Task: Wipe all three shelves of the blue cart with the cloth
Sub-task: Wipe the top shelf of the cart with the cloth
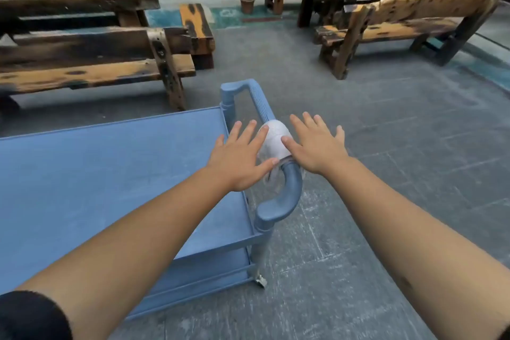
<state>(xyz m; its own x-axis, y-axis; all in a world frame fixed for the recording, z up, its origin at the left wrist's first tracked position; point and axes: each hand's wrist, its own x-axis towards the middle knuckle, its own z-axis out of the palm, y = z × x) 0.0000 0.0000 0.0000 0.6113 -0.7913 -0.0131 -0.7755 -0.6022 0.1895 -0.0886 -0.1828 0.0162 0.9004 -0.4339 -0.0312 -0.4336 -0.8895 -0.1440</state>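
Standing on a grey paved floor among wooden benches, the blue cart presents a bare top shelf, with two lower shelves only partly visible. The white cloth is draped over the cart handle. The left hand and right hand flank it, fingers spread, grasping nothing; contact with the cloth appears slight but is uncertain. Judged thus, wiping has not begun: all three shelves remain.

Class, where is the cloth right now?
In the head view, the cloth is draped over the blue cart's handle, between the open left hand and right hand.
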